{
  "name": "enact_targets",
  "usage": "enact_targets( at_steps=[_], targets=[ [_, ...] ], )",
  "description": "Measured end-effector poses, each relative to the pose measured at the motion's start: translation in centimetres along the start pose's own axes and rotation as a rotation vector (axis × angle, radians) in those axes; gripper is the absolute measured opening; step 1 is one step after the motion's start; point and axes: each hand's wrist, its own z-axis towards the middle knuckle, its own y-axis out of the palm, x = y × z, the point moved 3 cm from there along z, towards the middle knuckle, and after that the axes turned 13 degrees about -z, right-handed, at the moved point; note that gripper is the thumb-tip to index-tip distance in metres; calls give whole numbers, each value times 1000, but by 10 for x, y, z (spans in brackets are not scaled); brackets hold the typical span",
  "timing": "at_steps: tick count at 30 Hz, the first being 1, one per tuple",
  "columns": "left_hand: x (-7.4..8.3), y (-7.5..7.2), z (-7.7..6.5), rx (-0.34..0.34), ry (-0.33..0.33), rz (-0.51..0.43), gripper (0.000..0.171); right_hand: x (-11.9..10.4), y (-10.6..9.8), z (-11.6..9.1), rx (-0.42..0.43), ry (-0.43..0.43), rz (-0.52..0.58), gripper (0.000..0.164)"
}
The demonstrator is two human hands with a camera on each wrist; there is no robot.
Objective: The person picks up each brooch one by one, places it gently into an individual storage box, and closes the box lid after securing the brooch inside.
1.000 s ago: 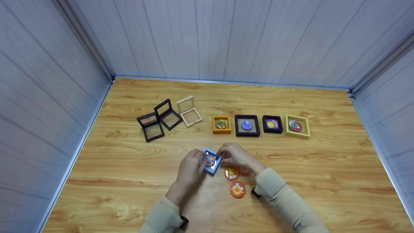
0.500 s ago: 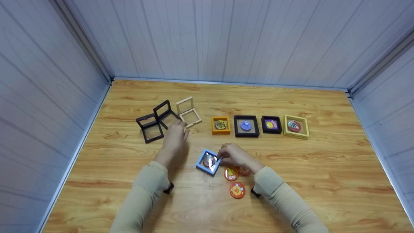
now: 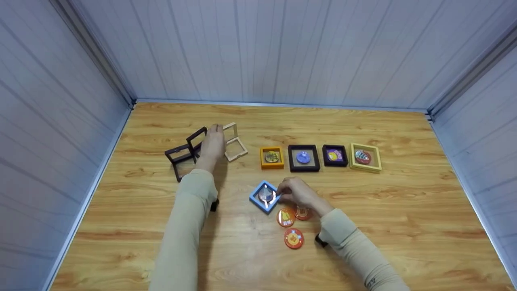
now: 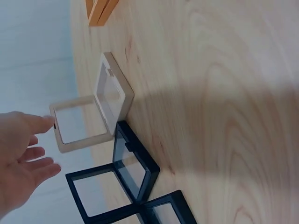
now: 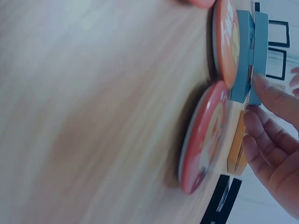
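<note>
Blue frame (image 3: 259,205) sits pinched in right grip (image 3: 298,190); beyond it, left grip (image 3: 213,144) is wide at beige frame (image 4: 103,116), likely fetching; should pinch.

The head view looks down on the table (image 3: 238,246) from high up, the wrist views sit close and sideways, and head and right wrist share the blue box (image 5: 260,49): middle, upper right.
</note>
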Motion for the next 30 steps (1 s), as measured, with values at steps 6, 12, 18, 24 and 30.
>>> enact_targets(
  at_steps=[6,12,18,24,30],
  targets=[
    [-6,5,9,-74,-104,-89,47,9,-2,-7,40,84,34,12],
    [-11,9,12,-126,-176,-118,56,20,-5,-14,74,141,33,12],
    [-11,13,14,-91,-152,-111,44,33,-9,-23,110,213,54,12],
    [-8,14,10,12,-77,-52,22,44,-14,-35,166,252,66,12],
    [-12,18,4,95,-32,-7,18,51,-17,-47,194,304,76,11]
  ],
)
